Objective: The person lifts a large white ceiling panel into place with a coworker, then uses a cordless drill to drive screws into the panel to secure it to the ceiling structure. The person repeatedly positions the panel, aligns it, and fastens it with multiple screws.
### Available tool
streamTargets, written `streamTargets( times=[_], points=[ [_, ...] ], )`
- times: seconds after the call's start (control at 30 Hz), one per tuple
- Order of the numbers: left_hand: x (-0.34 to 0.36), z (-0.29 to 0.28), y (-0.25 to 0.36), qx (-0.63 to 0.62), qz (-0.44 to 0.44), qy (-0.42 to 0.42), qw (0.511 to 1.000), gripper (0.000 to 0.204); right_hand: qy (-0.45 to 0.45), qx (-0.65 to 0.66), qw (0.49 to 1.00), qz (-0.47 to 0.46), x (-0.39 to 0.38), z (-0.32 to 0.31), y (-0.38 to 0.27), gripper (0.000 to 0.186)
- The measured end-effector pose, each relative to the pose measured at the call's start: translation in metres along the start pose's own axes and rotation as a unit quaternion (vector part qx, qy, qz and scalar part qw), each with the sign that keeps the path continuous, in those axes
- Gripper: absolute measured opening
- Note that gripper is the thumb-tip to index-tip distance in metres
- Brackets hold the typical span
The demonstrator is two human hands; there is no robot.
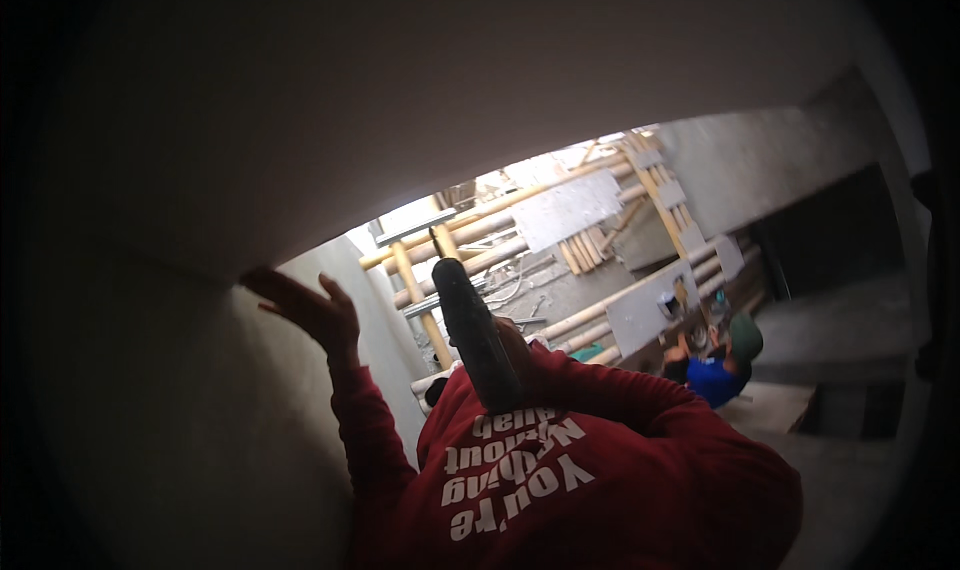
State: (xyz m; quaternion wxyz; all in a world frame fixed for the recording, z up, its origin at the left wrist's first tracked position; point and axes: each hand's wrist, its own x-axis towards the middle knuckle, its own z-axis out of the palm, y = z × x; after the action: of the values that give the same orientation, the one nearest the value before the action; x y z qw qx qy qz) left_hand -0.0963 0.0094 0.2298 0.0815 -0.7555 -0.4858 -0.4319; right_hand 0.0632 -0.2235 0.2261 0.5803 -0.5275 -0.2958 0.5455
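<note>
Apparently readies the drill, held bit-up before the red sweatshirt in the right hand, with the left hand spread wide near the overhead surface, and probably needs steady aim next

Two bare hands, one black power drill, one red sweatshirt, one co-worker, one green cap and two large pale boards show.
</note>
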Motion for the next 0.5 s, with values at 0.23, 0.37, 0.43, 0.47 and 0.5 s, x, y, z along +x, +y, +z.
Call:
streamTargets(
  times=[0.23,0.37,0.43,0.47,0.5],
  points=[
    [-0.035,0.021,0.122,-0.150,0.131,-0.130,0.971,0.073,0.103,0.190,0.976,-0.019,-0.024,-0.063,0.021,0.036],
    [-0.008,0.047,0.234,-0.253,0.311,-0.191,0.896,0.083,0.119,0.372,0.918,-0.074,-0.056,-0.112,0.028,0.035],
    [0.018,0.064,0.285,-0.210,0.429,-0.188,0.858,0.085,0.154,0.369,0.909,-0.118,-0.077,-0.131,0.022,0.042],
    [0.033,0.074,0.308,-0.202,0.463,-0.182,0.843,0.085,0.194,0.371,0.901,-0.114,-0.087,-0.139,0.017,0.046],
    [0.045,0.085,0.328,-0.194,0.498,-0.177,0.827,0.084,0.225,0.245,0.931,-0.148,-0.099,-0.146,0.013,0.045]
  ],
)
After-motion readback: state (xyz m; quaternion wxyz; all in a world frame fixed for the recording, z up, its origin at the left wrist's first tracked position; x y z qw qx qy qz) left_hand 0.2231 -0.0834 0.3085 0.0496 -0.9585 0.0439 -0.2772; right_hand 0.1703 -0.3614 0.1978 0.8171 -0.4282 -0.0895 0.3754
